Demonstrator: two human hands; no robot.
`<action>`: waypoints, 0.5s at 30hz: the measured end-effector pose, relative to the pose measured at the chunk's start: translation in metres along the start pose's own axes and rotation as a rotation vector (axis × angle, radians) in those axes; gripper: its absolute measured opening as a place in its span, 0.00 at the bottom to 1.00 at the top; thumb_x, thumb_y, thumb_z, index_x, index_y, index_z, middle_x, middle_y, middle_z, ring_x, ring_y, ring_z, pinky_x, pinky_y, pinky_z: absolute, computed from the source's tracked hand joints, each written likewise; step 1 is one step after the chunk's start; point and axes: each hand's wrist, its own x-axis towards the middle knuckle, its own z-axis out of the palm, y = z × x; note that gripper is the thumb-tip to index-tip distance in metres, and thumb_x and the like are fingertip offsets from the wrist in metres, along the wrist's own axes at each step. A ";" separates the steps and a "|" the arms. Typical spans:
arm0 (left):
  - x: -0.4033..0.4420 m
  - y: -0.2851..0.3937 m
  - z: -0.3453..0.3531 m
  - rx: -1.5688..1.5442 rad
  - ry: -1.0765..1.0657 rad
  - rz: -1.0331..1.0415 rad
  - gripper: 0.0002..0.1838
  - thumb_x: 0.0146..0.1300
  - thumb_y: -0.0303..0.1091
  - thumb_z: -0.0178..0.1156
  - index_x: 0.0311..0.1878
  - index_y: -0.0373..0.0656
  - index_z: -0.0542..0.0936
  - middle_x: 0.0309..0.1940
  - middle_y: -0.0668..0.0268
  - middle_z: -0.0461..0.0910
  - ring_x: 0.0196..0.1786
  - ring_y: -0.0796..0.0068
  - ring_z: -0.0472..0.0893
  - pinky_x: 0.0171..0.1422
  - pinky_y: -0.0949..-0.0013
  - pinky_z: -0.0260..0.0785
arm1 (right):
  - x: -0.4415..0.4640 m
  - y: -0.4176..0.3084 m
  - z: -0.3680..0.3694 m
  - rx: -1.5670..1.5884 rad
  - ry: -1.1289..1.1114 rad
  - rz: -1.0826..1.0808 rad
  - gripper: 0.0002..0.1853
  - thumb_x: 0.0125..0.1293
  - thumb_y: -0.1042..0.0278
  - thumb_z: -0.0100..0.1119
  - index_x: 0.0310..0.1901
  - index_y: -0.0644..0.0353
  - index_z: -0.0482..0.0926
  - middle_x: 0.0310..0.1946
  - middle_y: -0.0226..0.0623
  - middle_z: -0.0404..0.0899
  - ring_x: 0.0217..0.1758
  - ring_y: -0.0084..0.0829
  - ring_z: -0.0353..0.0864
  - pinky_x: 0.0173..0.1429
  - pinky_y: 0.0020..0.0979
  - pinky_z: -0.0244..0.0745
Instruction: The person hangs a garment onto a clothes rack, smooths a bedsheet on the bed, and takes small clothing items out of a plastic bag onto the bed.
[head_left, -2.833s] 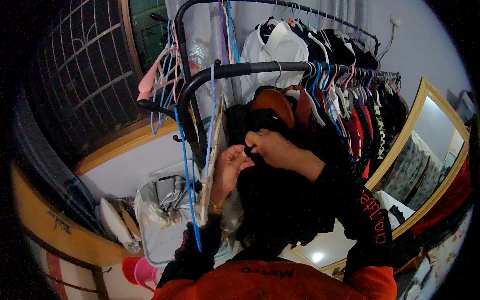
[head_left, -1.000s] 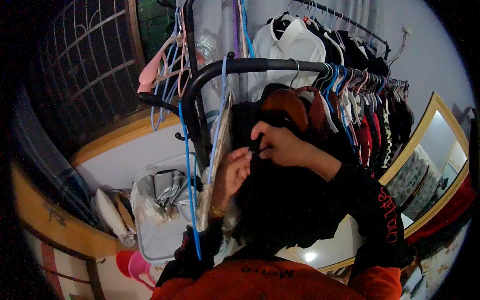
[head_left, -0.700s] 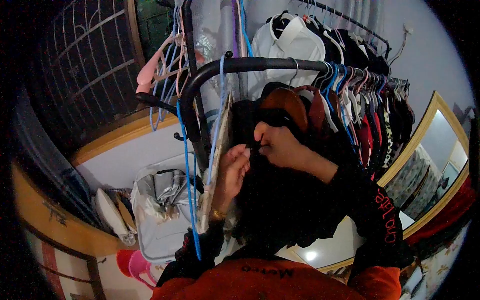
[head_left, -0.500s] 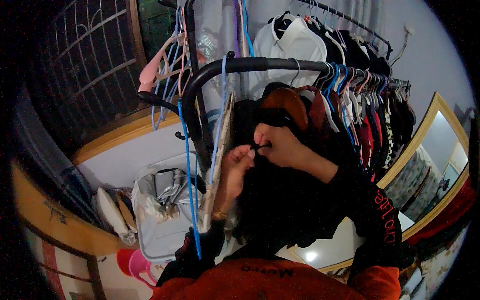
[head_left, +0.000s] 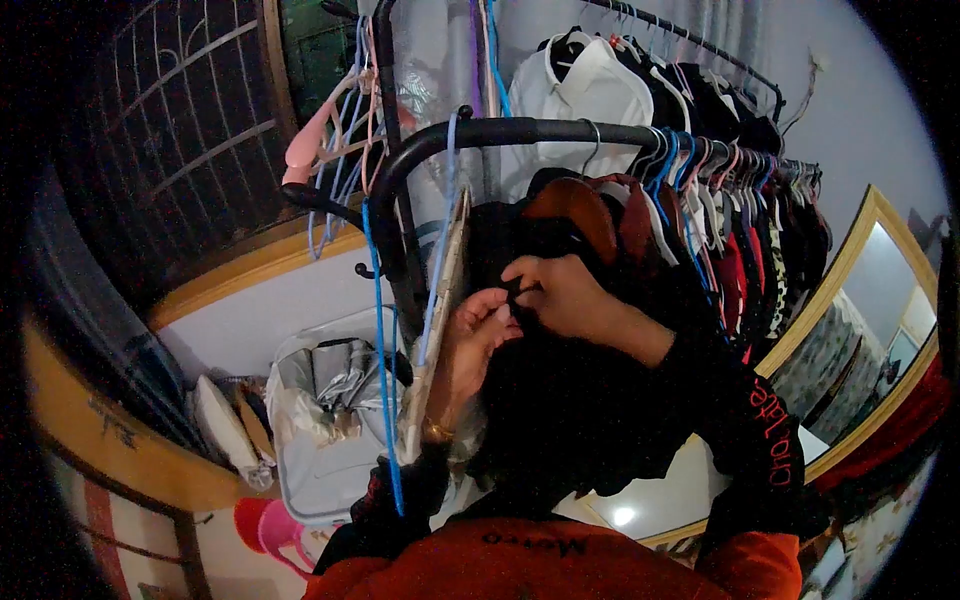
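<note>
A black garment [head_left: 570,410] hangs in front of me on the clothes rack, its lower part spread dark across the middle of the head view. My left hand [head_left: 468,350] pinches a small bit of the black fabric near the garment's upper front. Close beside it, my right hand [head_left: 585,308] grips the same dark piece between thumb and fingers. Whether a button or another fastening sits there is too dark to see. Just behind the hands, a brown wooden hanger [head_left: 578,215] shows at the top of the clothes.
The black rack bar [head_left: 530,128] crosses above my hands, with many clothes on hangers to the right. Blue hangers [head_left: 383,380] dangle at its left end, near my left forearm. A grey-white bin [head_left: 330,470] stands at lower left, a gold-framed mirror [head_left: 860,330] at right.
Both hands stay at the same spot on the black garment. The fingers have shifted slightly, and a little more dark fabric shows between them.
</note>
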 end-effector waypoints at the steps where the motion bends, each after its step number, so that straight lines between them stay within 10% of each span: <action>1: -0.002 0.002 0.003 0.020 -0.001 0.011 0.14 0.63 0.28 0.59 0.51 0.39 0.73 0.37 0.69 0.75 0.40 0.77 0.76 0.46 0.71 0.73 | 0.000 0.001 0.001 -0.001 -0.001 -0.001 0.15 0.51 0.77 0.64 0.42 0.60 0.77 0.29 0.45 0.81 0.34 0.45 0.82 0.41 0.40 0.76; 10: 0.003 -0.017 -0.003 0.215 0.116 0.131 0.12 0.61 0.31 0.62 0.47 0.41 0.75 0.37 0.73 0.75 0.38 0.83 0.72 0.41 0.78 0.64 | 0.007 -0.006 -0.004 0.092 -0.098 0.109 0.12 0.53 0.74 0.65 0.40 0.62 0.78 0.28 0.44 0.81 0.30 0.40 0.82 0.36 0.34 0.74; 15: 0.004 -0.022 -0.004 0.174 0.160 0.129 0.10 0.62 0.31 0.62 0.45 0.42 0.76 0.35 0.74 0.76 0.34 0.84 0.71 0.39 0.79 0.63 | 0.006 0.004 -0.002 -0.259 -0.204 -0.206 0.10 0.54 0.75 0.60 0.39 0.61 0.74 0.29 0.46 0.80 0.36 0.50 0.80 0.39 0.43 0.75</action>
